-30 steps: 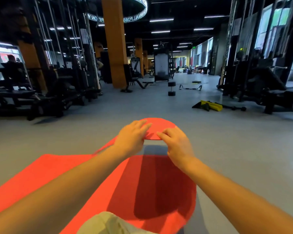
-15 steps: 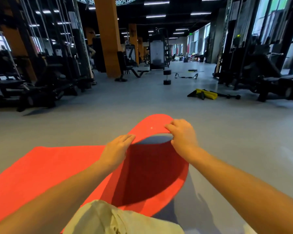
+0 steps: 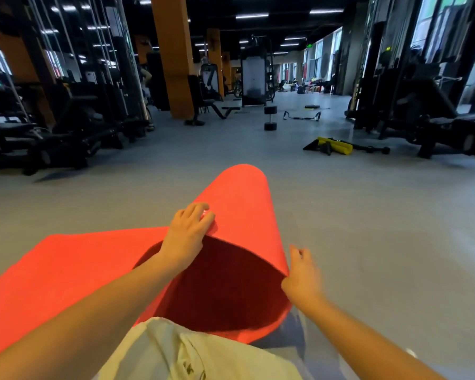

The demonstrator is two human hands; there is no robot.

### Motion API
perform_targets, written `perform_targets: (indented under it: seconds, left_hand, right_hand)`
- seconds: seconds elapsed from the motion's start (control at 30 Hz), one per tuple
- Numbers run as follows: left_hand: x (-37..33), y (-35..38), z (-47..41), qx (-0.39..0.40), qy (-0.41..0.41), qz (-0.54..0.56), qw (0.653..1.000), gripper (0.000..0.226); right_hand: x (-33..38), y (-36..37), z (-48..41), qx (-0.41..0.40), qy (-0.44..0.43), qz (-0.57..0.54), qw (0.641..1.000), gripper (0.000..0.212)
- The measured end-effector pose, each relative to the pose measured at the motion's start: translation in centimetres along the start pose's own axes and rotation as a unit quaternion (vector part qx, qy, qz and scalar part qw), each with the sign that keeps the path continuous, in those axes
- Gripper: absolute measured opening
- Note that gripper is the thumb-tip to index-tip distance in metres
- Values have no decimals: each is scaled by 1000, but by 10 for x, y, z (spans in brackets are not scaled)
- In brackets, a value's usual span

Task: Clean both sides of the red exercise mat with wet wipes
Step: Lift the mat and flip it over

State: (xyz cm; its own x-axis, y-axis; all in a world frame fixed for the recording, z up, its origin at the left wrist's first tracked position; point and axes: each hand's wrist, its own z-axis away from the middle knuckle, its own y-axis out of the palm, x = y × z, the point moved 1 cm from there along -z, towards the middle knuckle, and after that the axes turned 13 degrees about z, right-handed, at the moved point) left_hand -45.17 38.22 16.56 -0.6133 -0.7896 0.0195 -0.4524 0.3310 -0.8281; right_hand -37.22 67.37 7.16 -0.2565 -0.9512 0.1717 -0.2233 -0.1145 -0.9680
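The right hand (image 3: 303,275) has slid to the mat's (image 3: 244,204) lifted corner, grip unclear. The left hand (image 3: 188,234) curls over that lifted edge, probably to flip the mat.

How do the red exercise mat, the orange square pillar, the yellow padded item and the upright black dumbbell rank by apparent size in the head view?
1. red exercise mat
2. orange square pillar
3. yellow padded item
4. upright black dumbbell
Pillar and dumbbell are farther away, so real sizes differ.
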Motion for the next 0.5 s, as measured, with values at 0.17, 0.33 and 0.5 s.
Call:
perform_targets:
  seconds: [0.17,0.33,0.5]
  left_hand:
    - [-5,-3,-6,-9,19,-65,998,12]
    - [-27,-19,-39,-21,-62,-46,997,66]
    - [-55,-29,-74,-111,-13,41,993,57]
  right_hand:
    - [7,0,-9,82,23,-40,996,36]
    - [45,-95,-75,-143,-116,122,975,18]
    - [84,-161,-106,-335,-206,179,902,28]
